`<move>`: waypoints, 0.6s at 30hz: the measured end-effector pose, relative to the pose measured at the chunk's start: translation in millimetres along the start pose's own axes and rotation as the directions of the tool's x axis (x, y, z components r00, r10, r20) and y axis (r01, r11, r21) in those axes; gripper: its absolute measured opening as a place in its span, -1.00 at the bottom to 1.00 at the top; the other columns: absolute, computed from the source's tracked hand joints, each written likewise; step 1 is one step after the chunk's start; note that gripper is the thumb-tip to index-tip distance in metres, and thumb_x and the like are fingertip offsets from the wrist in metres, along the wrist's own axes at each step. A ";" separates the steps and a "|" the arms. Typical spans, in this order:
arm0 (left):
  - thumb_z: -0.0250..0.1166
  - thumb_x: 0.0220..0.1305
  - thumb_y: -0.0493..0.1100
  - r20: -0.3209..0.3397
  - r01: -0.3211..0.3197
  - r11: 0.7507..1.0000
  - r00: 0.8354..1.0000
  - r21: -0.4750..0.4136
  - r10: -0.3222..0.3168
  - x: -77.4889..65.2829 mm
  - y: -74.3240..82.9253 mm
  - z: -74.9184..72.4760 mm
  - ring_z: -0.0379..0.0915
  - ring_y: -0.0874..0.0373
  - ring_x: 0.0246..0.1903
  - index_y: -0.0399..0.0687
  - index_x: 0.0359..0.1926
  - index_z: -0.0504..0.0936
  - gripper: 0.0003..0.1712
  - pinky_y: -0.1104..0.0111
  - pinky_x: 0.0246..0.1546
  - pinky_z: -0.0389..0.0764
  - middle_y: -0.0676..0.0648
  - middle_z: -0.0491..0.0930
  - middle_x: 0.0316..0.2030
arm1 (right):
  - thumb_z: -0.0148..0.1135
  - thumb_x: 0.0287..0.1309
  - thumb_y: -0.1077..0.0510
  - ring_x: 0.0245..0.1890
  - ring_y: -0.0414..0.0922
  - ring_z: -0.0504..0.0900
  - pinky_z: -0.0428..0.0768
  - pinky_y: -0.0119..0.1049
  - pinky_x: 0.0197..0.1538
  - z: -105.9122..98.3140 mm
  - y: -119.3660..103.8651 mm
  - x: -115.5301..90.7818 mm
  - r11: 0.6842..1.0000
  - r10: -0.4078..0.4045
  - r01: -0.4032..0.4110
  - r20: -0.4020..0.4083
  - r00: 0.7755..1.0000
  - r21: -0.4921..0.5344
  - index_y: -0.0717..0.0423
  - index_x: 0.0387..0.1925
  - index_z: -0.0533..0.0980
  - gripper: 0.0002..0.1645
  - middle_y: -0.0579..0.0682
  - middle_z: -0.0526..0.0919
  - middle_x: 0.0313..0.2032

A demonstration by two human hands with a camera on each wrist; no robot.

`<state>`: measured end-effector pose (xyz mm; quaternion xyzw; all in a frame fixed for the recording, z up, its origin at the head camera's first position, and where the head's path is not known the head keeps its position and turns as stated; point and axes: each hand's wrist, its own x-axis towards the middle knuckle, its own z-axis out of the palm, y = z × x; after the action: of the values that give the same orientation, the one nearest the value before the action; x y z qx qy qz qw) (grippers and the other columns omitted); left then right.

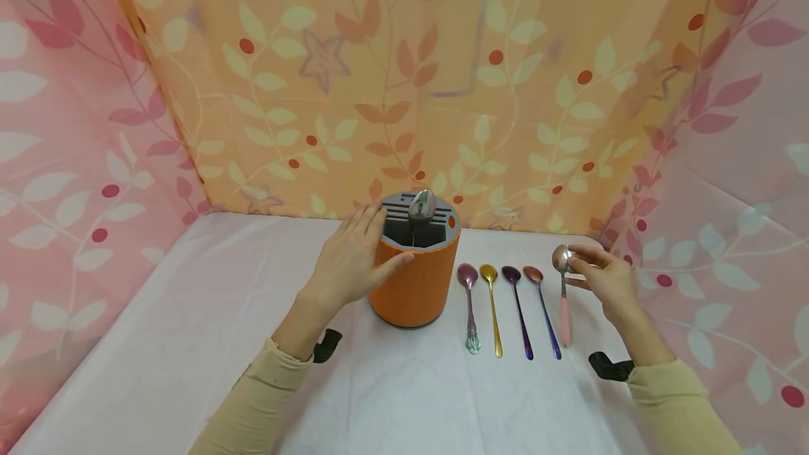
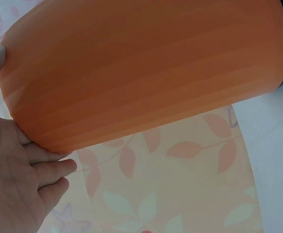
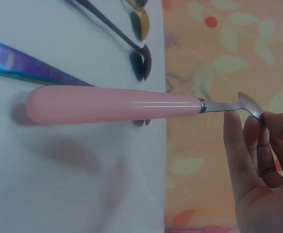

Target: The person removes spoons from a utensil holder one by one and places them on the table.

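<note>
My left hand [image 1: 349, 262] rests against the upper left side of an orange round utensil holder [image 1: 413, 290], fingers straight and thumb along its front rim. One silver spoon [image 1: 422, 208] stands in the holder's grey slotted top, bowl up. At the right, my right hand [image 1: 612, 281] pinches the bowl of a spoon with a pink handle [image 3: 117, 106]. That handle points toward me, and in the right wrist view its shadow falls on the cloth. In the left wrist view the holder [image 2: 146, 68] hides part of my fingertips.
Between holder and right hand lie several spoons in a row, bowls away from me: a pinkish one [image 1: 468, 276], a gold one [image 1: 493, 307], a dark purple one [image 1: 520, 311] and a copper-bowled blue one [image 1: 546, 314]. White cloth [image 1: 189, 343] covers the table; patterned curtains [image 1: 379, 90] enclose it.
</note>
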<state>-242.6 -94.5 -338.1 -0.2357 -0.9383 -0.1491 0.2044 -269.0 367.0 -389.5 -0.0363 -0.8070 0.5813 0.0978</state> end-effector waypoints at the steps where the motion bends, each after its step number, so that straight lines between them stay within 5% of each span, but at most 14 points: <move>1: 0.13 0.41 0.48 0.001 0.002 1.000 1.000 0.000 -0.002 0.1 -0.1 0.1 0.01 -0.20 0.58 -0.35 0.57 0.19 0.13 -0.03 0.54 0.16 -0.28 0.14 0.58 | 0.22 0.49 0.19 -0.29 -0.33 0.75 0.77 -0.33 -0.21 -0.9 3.1 1.6 1.000 0.005 -0.005 0.014 1.000 -0.011 0.44 0.33 0.44 -0.47 -0.32 0.67 -0.24; 18: 0.12 0.41 0.49 0.006 0.011 1.000 1.000 -0.001 -0.011 0.9 -1.2 1.4 0.01 -0.17 0.59 -0.33 0.56 0.21 0.12 -0.02 0.55 0.14 -0.27 0.13 0.58 | 0.14 0.54 0.18 -0.30 -0.30 0.73 0.78 -0.28 -0.17 -9.2 40.3 35.2 0.976 0.146 -0.117 0.158 0.977 -0.185 0.56 0.37 0.34 -0.41 0.12 0.71 -0.05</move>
<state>-244.4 -94.7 -339.1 -0.2309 -0.9402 -0.1500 0.2004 -303.8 394.5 -420.7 -0.0484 -0.8560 0.5146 -0.0139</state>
